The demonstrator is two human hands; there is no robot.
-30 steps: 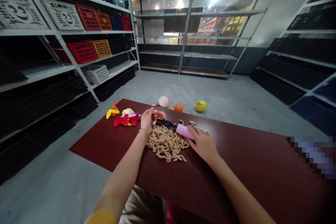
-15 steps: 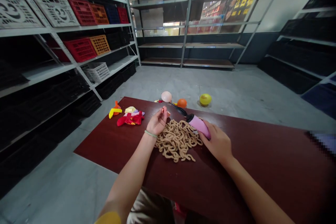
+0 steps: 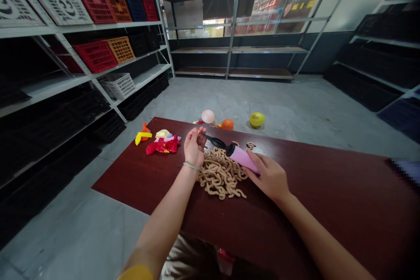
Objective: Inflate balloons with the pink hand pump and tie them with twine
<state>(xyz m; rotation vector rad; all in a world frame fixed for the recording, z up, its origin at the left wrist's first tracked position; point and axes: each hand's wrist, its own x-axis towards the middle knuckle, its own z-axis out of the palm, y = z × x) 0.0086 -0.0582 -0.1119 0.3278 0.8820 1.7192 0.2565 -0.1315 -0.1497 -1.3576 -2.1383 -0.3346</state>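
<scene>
My right hand (image 3: 269,177) is wrapped round the pink barrel of a hand tool (image 3: 243,158) with a black tapered front, pointing left. Its tip reaches the fingers of my left hand (image 3: 195,146), which are pinched on something small and orange-red, too small to name. A green band circles my left wrist. Beneath and between my hands lies a heap of tan, curled, rope-like pieces (image 3: 220,175) on the dark red table (image 3: 141,183). Two loose tan curls (image 3: 251,145) rest just behind the tool.
Deflated balloons, red (image 3: 163,145), yellow (image 3: 143,136) and orange, lie at the table's left. Beyond the far edge are inflated pink (image 3: 208,117), orange (image 3: 227,124) and yellow-green (image 3: 257,119) balloons. Shelves with crates (image 3: 95,3) stand left; more shelves stand behind and right.
The tool has moved left, and its black tip now meets my left fingers. My left hand has turned more upright and shifted slightly left. The camera view has tilted a little.
</scene>
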